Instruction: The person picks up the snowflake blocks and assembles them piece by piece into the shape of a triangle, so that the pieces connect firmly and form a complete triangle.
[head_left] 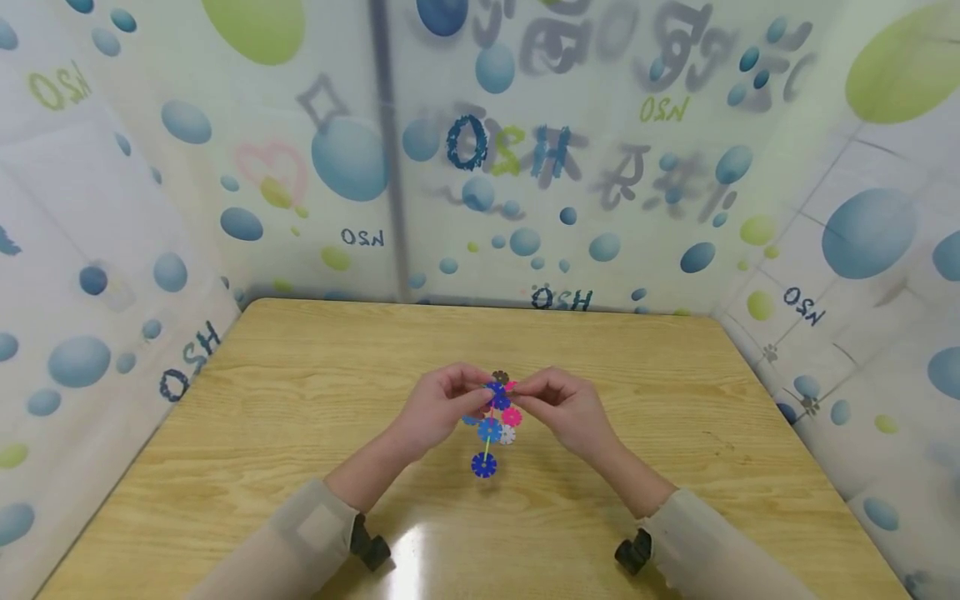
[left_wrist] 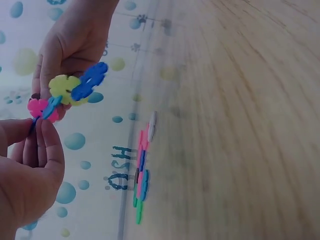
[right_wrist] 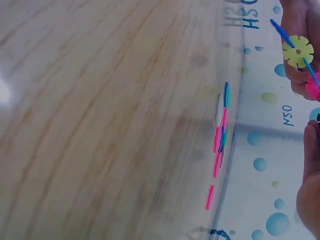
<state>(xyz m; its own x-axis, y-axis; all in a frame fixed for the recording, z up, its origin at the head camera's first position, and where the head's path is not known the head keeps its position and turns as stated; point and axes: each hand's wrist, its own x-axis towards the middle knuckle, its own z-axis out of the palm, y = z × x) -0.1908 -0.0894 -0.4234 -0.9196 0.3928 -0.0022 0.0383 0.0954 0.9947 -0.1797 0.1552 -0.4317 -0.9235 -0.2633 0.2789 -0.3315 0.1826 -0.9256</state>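
Observation:
A linked chain of notched snowflake discs hangs between both hands over the table. In the head view it runs from a dark blue disc [head_left: 483, 465] through a light blue disc [head_left: 490, 430] up to a blue disc [head_left: 495, 394] at the fingertips. The left wrist view also shows a yellow disc [left_wrist: 62, 86] and a pink disc [left_wrist: 38, 108] in the chain. My left hand [head_left: 435, 408] pinches the upper blue disc between thumb and fingers. Close beside it, thumb and finger of my right hand [head_left: 566, 408] pinch a small dark disc [right_wrist: 318, 118], mostly hidden.
Loose discs lie flat on the wooden table [head_left: 300, 433] beyond the chain, among them a pink disc [head_left: 512, 417], a white disc [head_left: 507, 434] and a brown disc [head_left: 500, 377]. Patterned curtains [head_left: 480, 225] enclose the table's back and sides.

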